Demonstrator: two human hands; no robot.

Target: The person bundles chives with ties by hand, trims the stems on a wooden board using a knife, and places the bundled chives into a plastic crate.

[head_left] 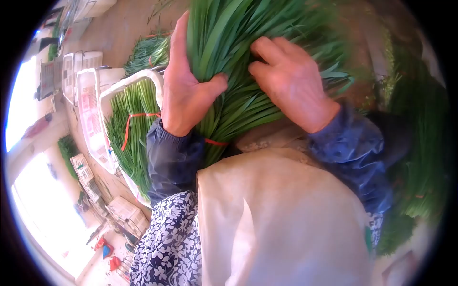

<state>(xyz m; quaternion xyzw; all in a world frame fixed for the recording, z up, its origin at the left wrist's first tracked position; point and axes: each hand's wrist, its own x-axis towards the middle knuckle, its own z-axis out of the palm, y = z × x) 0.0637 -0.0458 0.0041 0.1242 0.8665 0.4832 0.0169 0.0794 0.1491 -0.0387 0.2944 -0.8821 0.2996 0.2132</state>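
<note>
A large bunch of garlic chives (234, 43) lies across my lap, its long green leaves fanning up and to the right. A red tie (215, 142) circles it near my left cuff. My left hand (188, 90) cups the bunch from the left, thumb across the front and fingers straight along its side. On the right side of the bunch, my right hand (291, 78) has curled fingers pinching at the leaves; what exactly lies between the fingertips is hidden.
At my left stands a white crate (102, 97) with red-tied chives (136, 119). Another tied bunch (148, 55) lies beyond it, near more white baskets (86, 62). Greens (420, 157) are piled in shade at the right. A pale apron (281, 214) covers my lap.
</note>
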